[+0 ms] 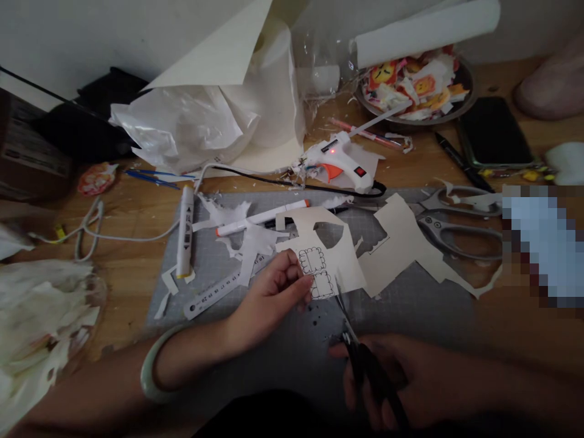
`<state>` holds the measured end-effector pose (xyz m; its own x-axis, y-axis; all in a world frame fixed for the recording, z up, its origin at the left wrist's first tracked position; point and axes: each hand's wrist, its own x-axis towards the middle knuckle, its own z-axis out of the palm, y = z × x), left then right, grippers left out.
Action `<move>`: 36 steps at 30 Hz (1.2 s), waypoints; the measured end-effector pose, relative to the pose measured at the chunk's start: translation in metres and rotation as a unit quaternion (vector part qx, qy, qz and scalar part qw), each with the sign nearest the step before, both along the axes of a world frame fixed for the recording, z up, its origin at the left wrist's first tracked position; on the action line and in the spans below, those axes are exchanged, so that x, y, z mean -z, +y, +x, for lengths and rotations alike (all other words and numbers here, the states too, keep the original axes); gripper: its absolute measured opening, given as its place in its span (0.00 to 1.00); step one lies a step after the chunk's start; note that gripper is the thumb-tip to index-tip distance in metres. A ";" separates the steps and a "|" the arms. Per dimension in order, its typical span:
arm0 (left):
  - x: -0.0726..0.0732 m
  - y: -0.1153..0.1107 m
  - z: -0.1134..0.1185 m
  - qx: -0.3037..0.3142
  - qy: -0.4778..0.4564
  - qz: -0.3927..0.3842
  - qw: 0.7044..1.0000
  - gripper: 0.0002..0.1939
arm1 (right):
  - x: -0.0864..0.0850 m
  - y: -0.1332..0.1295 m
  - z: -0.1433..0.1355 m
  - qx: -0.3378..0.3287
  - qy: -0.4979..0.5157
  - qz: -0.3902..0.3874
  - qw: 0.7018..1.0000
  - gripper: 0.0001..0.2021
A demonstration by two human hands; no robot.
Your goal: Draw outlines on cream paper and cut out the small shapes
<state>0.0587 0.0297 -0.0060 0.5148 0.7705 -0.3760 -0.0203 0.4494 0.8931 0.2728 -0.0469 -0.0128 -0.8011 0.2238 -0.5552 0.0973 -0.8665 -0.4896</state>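
Observation:
My left hand [280,286] pinches the lower left edge of a cream paper sheet [344,246]. Two scalloped shapes are drawn on it in black line, one above the other, and a large hole is cut in its upper part. In my right hand [387,377] are black-handled scissors [353,344]. Their blades point up and touch the sheet's lower edge, just right of the lower drawn shape. The scissors' handles are dark and partly hidden by my fingers.
On the grey cutting mat [274,359] lie paper scraps, markers [185,231], a ruler [214,298] and large grey scissors [449,222]. Behind stand a white glue gun [349,161] with a red light and a metal bowl [465,112] of scraps. A phone [495,131] lies at right.

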 end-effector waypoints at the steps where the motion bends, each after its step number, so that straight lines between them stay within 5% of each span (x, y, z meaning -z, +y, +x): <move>1: -0.001 0.000 0.000 0.007 0.002 0.002 1.000 0.08 | 0.000 0.000 0.000 0.004 0.003 -0.003 1.000 0.29; 20: 0.002 -0.002 -0.002 0.036 0.005 0.008 0.999 0.07 | -0.007 0.006 0.001 -0.004 -0.009 -0.009 1.000 0.20; 36: 0.002 -0.001 -0.002 0.027 -0.017 0.000 1.000 0.09 | -0.012 0.013 0.002 -0.017 -0.029 -0.007 0.999 0.27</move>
